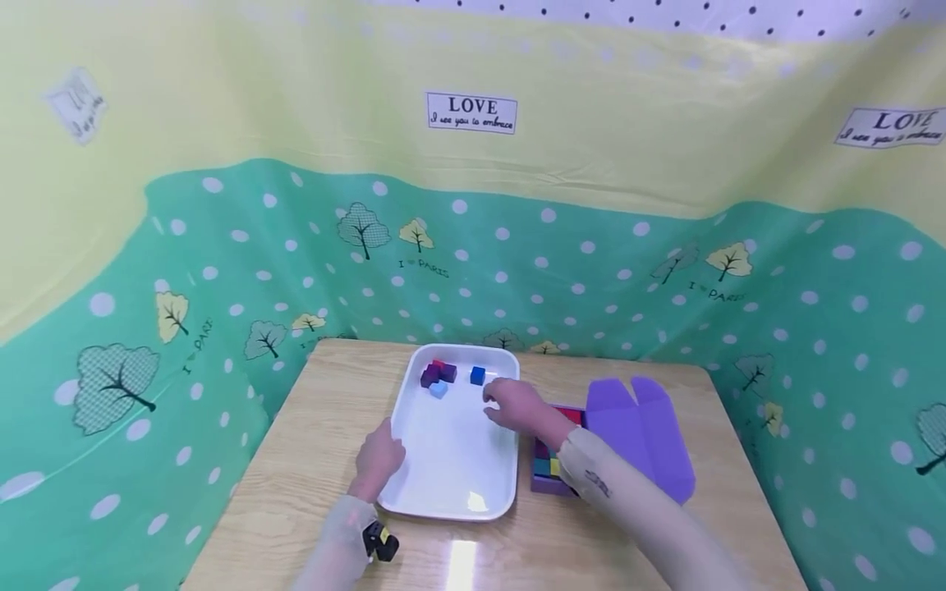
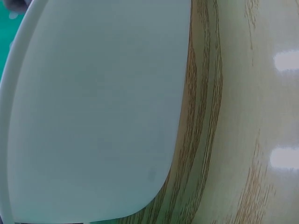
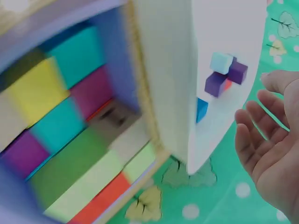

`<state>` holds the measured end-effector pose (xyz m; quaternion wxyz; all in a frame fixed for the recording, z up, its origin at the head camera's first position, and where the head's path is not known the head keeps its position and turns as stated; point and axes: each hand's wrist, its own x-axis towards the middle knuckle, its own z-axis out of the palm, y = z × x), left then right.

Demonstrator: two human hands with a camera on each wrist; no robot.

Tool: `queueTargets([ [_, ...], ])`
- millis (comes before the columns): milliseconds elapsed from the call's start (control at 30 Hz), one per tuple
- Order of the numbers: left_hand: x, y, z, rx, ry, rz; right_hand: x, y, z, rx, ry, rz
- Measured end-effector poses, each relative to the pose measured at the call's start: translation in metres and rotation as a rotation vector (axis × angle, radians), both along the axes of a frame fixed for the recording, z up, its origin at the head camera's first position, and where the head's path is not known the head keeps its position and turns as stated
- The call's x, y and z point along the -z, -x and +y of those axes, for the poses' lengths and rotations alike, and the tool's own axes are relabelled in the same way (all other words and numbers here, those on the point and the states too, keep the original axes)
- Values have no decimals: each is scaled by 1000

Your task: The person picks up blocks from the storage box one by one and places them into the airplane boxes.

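A white tray (image 1: pixel 458 460) lies on the table, and my left hand (image 1: pixel 380 458) holds its left rim. In the left wrist view the tray's outer wall (image 2: pixel 98 112) fills much of the picture. My right hand (image 1: pixel 517 406) is over the tray's right side, fingers loosely bent and holding nothing. Just beyond its fingertips sits a blue cube (image 1: pixel 477 376). Farther left, dark purple cubes (image 1: pixel 430 375), a red cube (image 1: pixel 439 364) and a light blue cube (image 1: pixel 438 389) are clustered. In the right wrist view, the right hand (image 3: pixel 275 140) shows its palm and relaxed fingers.
Right of the tray stands a purple box (image 1: pixel 550 486) filled with coloured blocks, partly hidden by the right forearm. Its purple lid (image 1: pixel 628 435) is folded open to the right. A patterned curtain (image 1: pixel 502 271) surrounds the wooden table (image 1: pixel 296 460).
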<state>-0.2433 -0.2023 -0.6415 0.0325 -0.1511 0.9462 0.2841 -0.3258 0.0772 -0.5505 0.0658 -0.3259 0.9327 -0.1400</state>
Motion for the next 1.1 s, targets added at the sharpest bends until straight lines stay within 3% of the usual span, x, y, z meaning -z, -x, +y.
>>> queueTargets([
  [167, 1, 1, -1, -6, 6, 27, 12, 25, -35, 45, 26, -11],
  [400, -2, 2, 0, -15, 23, 44, 32, 60, -65, 269, 19, -156],
  [567, 0, -2, 3, -25, 19, 46, 47, 74, -72, 305, -59, -209],
  [733, 4, -2, 3, -30, 21, 51, 66, 81, -73, 290, -81, -245],
  [933, 4, -2, 5, -23, 19, 67, 92, 79, -72, 250, -58, -117],
  [1100, 1, -4, 4, -19, 21, 81, 96, 72, -71, 309, 10, -101],
])
